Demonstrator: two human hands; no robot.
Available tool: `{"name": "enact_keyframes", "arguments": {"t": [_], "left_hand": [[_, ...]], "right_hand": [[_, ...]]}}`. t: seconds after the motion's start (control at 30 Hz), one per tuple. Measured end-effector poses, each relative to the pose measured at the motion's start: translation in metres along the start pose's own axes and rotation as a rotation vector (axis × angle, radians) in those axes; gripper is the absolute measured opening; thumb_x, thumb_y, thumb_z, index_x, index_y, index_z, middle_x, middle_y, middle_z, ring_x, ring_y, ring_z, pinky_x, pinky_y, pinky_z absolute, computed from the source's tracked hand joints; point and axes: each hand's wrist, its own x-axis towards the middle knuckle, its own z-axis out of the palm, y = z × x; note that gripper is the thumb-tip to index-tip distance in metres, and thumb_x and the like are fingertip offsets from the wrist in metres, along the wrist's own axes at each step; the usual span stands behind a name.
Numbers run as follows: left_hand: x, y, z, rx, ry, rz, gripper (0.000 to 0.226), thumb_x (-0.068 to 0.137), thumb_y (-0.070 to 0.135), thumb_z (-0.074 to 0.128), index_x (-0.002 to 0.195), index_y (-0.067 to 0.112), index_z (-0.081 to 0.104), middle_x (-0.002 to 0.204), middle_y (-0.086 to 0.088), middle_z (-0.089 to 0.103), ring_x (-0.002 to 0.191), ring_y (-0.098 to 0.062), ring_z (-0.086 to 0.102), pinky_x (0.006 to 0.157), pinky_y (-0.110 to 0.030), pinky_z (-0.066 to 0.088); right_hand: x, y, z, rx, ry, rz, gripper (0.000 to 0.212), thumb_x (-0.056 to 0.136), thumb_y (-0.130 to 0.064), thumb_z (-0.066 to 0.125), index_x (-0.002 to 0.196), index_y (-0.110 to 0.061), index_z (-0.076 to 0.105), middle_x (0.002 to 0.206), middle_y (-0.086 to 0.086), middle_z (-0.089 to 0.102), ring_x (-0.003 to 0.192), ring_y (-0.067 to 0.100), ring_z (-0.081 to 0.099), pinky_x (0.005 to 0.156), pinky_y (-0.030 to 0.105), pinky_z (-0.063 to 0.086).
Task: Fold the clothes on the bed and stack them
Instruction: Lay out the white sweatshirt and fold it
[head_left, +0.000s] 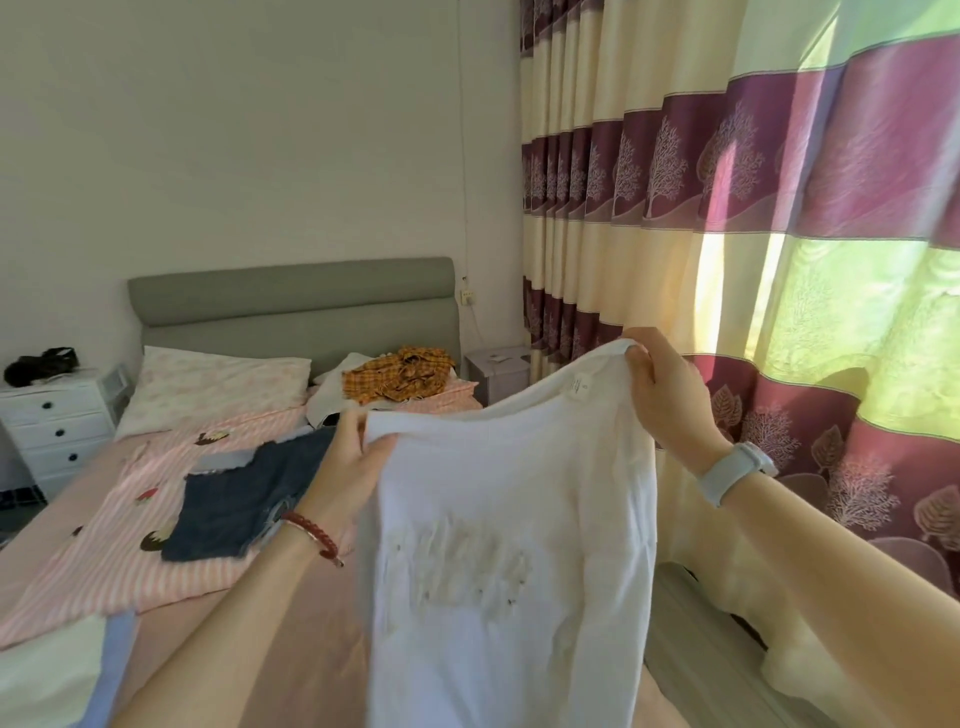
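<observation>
In the head view, a white shirt (498, 545) is held up in the air above the near part of the bed (291, 613), spread between the two hands. The left hand (348, 467) pinches one shoulder of it, thumb over the cloth and fingers behind; the right hand (670, 395), raised higher and nearer the curtain (779, 208), pinches the other shoulder by the neckline, where a small label (575, 387) is seen. Each grip is thus narrow and closed on the shirt, and nothing else is held. The garment is probably held by its shoulders so that its weight pulls it straight and its front, with a faded print (467, 566), can be checked before it is laid down; the body hangs slack and somewhat bunched, so it is judged not yet folded.

Farther up the bed, a pair of denim shorts (244, 504) lies flat on a pink striped sheet (104, 566), seemingly set aside as the start of a stack. A crumpled yellow plaid garment (400, 374) is left in a heap near the grey headboard (291, 301), beside a pillow (213, 384), and appears still to be awaiting its turn. A white chest of drawers (57, 421) stands beside the bed on the left.
</observation>
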Motion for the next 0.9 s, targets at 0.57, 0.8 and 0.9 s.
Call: {"name": "enact_keyframes", "arguments": {"t": [0.57,0.8,0.9], "left_hand": [[-0.003,0.034,-0.054,0.037,-0.190,-0.275,0.035,0.083,0.037,0.066,0.087,0.002,0.069,0.086,-0.007,0.072,0.086,-0.027,0.065,0.083,-0.036,0.048],[-0.001,0.028,-0.064,0.203,0.072,-0.159,0.023,0.093,0.019,0.053,0.082,-0.001,0.057,0.076,-0.009,0.053,0.075,-0.018,0.048,0.068,-0.029,0.034],[0.000,0.029,-0.063,0.362,0.101,-0.108,0.022,0.097,0.021,0.045,0.081,0.008,0.053,0.077,-0.002,0.052,0.076,-0.018,0.047,0.062,-0.028,0.032]], "right_hand": [[-0.008,-0.013,0.028,0.438,-0.141,0.101,0.020,0.098,-0.011,0.028,0.105,-0.020,0.045,0.061,-0.004,0.036,0.041,-0.001,0.035,0.042,0.011,0.027],[-0.026,-0.019,0.025,-0.053,-0.540,-0.437,0.038,0.085,-0.031,0.060,0.114,-0.026,0.037,0.103,-0.006,0.047,0.075,0.022,0.054,0.065,0.035,0.043],[-0.027,-0.015,0.027,-0.019,-0.565,-0.486,0.039,0.085,-0.002,0.045,0.120,-0.016,0.038,0.104,-0.001,0.040,0.076,0.033,0.053,0.070,0.045,0.045]]}}
